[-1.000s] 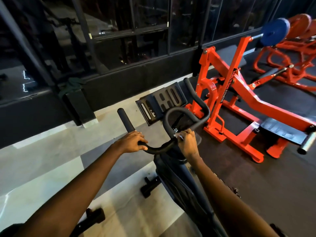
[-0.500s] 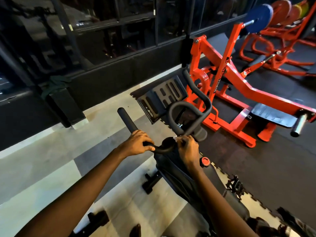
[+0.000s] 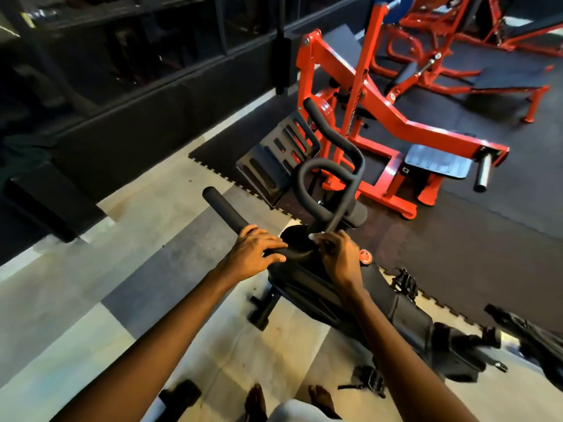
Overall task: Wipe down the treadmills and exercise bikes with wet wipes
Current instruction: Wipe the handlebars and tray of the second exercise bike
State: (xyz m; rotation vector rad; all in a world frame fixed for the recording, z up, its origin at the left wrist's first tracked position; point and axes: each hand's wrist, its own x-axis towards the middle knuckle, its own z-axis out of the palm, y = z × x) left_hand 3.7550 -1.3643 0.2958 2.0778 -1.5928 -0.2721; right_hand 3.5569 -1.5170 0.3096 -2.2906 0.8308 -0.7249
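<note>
On the exercise bike (image 3: 320, 287) at centre frame, the left grip (image 3: 256, 254) curls round the handlebar (image 3: 227, 210). The right grip (image 3: 338, 257) pinches a wet wipe (image 3: 314, 236) against the bar's loop; an orange weight machine (image 3: 380, 117) stands at two o'clock.

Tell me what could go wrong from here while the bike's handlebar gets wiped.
1. The left hand grips the handlebar, so the stretch under its palm may go unwiped.
2. Only a small bit of the wet wipe shows at the fingertips of the right hand; it may slip or miss the bar's upper loop.
3. The bare feet stand close to a pedal and could get knocked.
</note>
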